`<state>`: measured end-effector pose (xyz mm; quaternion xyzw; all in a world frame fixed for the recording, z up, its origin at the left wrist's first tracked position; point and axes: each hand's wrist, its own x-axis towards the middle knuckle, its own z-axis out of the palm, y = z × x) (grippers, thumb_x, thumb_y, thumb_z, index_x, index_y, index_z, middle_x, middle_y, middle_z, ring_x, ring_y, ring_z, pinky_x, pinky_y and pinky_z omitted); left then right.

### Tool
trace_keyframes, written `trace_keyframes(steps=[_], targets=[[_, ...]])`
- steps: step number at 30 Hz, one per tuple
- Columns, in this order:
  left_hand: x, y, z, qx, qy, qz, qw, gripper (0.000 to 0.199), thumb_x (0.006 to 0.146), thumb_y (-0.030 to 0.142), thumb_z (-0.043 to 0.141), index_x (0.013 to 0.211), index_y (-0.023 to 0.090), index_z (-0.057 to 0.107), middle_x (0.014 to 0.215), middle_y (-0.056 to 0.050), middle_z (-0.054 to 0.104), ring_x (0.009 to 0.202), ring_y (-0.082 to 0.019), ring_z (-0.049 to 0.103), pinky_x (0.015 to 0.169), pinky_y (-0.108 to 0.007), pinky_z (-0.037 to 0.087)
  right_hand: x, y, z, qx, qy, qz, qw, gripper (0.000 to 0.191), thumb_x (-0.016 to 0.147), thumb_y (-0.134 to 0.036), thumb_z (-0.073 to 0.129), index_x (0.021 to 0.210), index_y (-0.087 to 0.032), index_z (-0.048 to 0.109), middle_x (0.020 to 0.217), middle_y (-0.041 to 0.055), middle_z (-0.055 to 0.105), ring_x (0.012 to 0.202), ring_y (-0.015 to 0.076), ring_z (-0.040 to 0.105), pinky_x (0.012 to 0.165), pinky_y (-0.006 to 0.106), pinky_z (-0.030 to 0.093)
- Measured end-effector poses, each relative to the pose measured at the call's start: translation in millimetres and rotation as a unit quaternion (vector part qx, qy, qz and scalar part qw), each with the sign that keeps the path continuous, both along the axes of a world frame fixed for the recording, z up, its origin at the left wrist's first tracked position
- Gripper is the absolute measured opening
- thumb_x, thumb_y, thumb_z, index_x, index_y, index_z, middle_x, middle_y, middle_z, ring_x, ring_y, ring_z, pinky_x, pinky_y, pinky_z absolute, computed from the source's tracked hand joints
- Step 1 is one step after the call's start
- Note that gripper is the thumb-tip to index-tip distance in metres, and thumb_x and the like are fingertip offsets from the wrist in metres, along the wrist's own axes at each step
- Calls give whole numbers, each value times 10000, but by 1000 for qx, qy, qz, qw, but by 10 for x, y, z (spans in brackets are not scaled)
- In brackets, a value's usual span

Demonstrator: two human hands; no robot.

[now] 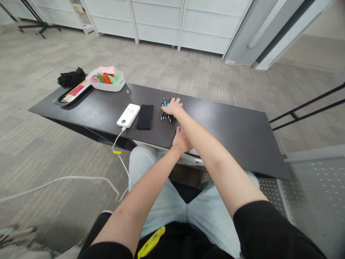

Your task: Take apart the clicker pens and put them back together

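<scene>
A bunch of pens (164,114), with dark, turquoise and red parts, lies on the dark grey table. My right hand (174,107) rests palm down over their right side, fingers spread, covering part of the bunch. Nearer the front edge, my left hand (182,139) sits on the tabletop beneath my right forearm. Its thumb side shows, but the forearm hides most of the fingers, so I cannot tell what they touch. Left of the pens lies a black phone (145,117), beside a white power bank (128,116) with a cable plugged in.
The table (229,126) spans the view. At its left end are a white basket (110,86) of colourful items, a black tray (64,104) with long thin packets, and a black cloth bundle (70,77). A white cable (121,160) hangs over the front edge.
</scene>
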<state>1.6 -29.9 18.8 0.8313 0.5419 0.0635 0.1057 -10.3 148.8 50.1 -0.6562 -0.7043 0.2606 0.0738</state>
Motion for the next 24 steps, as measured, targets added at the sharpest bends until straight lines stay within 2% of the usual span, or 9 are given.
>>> trace_keyframes(steps=[2,4,7,9,11,13,18,21,24], targets=[[6,-3,15,2,-9,17,1000,547,1253,324,519,1705,152,774,1736,-246,749,1583,-439,638,1336,-580,520,129,40,10,-11,21,-2,1000,942,1148,-539,848,1869,-67,466,1964,371,351,1738,583,576,1237,647,732],[12,-1,16,6,-19,32,999,563,1253,445,560,1686,161,782,1721,-250,739,1553,-448,650,1320,-578,541,280,67,15,-17,44,7,999,891,1179,-519,820,1864,-66,472,1961,369,369,1615,522,709,1077,538,799],[18,2,6,15,-31,45,998,649,1264,560,538,1706,131,742,1723,-270,710,1538,-460,649,1316,-592,547,496,69,-15,-23,71,45,996,773,1197,-447,824,1826,-114,523,1810,307,630,1352,391,848,923,427,796],[19,1,-2,18,-36,48,998,651,1263,567,547,1694,114,731,1706,-277,707,1540,-457,643,1313,-582,548,610,48,-66,-19,77,74,994,705,1194,-386,837,1782,-110,564,1584,250,809,1229,343,864,982,414,764],[18,1,-9,18,-40,51,998,620,1260,554,568,1664,116,737,1671,-275,717,1526,-453,645,1303,-571,550,695,22,-134,-1,78,96,992,638,1195,-343,831,1735,-92,604,1403,202,873,1218,323,843,1121,421,702],[18,5,-15,18,-43,53,997,586,1260,549,577,1639,135,746,1646,-267,722,1508,-448,649,1294,-566,551,755,-3,-203,21,80,115,990,583,1199,-308,805,1710,-92,628,1297,154,873,1224,303,811,1197,416,637],[33,39,-42,9,-51,65,997,563,1210,517,681,1638,156,738,1680,-264,701,1518,-461,641,1299,-580,541,805,-65,-304,59,93,162,981,390,1160,-214,732,1547,-168,741,1045,24,748,1106,273,719,1132,375,589],[37,58,-74,0,-56,71,996,583,1164,473,746,1634,128,735,1662,-288,703,1514,-487,643,1292,-606,540,798,-102,-302,78,91,177,977,263,1125,-147,675,1360,-204,780,997,25,693,1154,289,687,1142,370,562],[30,60,-106,-1,-66,74,995,584,1160,466,742,1648,146,726,1676,-293,693,1520,-507,643,1292,-625,529,796,-119,-280,81,76,184,977,189,1123,-125,642,1240,-220,756,1040,58,721,1218,294,695,1171,366,556]])
